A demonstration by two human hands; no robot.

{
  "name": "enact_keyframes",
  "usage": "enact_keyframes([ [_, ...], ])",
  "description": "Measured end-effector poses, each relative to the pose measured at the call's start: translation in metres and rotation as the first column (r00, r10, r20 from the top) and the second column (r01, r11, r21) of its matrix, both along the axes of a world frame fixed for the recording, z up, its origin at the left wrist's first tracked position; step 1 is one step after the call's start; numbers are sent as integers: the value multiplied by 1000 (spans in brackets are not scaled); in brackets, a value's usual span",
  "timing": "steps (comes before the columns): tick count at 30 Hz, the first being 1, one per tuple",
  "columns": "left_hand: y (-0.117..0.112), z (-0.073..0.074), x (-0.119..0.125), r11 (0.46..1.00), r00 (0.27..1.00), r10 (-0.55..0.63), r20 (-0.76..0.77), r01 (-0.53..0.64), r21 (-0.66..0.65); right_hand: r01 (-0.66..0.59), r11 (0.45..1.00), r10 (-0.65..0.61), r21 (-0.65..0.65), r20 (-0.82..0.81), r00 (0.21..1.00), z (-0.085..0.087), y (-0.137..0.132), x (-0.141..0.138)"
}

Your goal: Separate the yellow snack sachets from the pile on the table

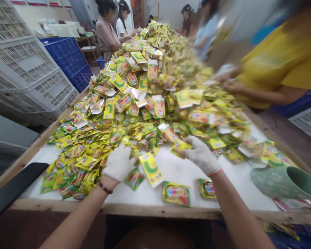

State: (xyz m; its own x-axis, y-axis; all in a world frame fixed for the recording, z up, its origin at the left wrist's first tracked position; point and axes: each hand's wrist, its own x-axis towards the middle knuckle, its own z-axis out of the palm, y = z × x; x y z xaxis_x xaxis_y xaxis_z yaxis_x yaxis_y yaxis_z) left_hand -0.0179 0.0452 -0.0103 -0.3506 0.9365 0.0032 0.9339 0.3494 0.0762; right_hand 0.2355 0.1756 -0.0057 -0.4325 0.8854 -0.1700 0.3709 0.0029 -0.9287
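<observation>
My right hand (200, 155), in a white glove, grips a small yellow box (171, 135) between thumb and fingers; a white flap shows at its far end. My left hand (119, 162), gloved too, lies over the edge of a heap of small yellow-green sachets (85, 160). Its thumb stands apart from the fingers, whose tips are blurred among the sachets. Between my hands, a flat yellow box (150, 168) rests on the white tabletop (176, 166) beside a single green sachet (134, 178). Closer to me are a yellow-green packet (176, 193) and a similar packet (206, 188).
A large mound of open boxes (142, 76) runs down the table. A black phone-like slab (18, 186) lies front left, a green cup (269, 181) on its side front right. White crates (33, 65) stand left. A person in yellow (280, 65) works at the right; others stand further back.
</observation>
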Motion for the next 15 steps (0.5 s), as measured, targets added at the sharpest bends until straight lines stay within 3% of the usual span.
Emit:
enact_keyframes([
  [3,4,-7,1,995,986,36,162,-50,84,-143,981,111,-130,-222,969,0,-13,-25],
  [6,0,-6,-9,931,876,83,475,-238,276,-197,974,163,-109,-262,951,-7,-25,-40],
  [8,-5,-4,-8,834,702,63,709,-427,349,-210,969,166,-128,-293,942,-11,-33,-45],
  [10,-7,-5,3,771,430,-54,901,-556,311,-214,961,145,-174,-342,928,-13,-42,-51],
  [13,-5,-13,36,761,48,-207,977,-620,192,-165,959,71,-228,-373,925,-17,-52,-59],
  [15,-4,-19,55,784,-94,-242,966,-605,138,-125,960,24,-250,-373,928,-21,-53,-62],
])
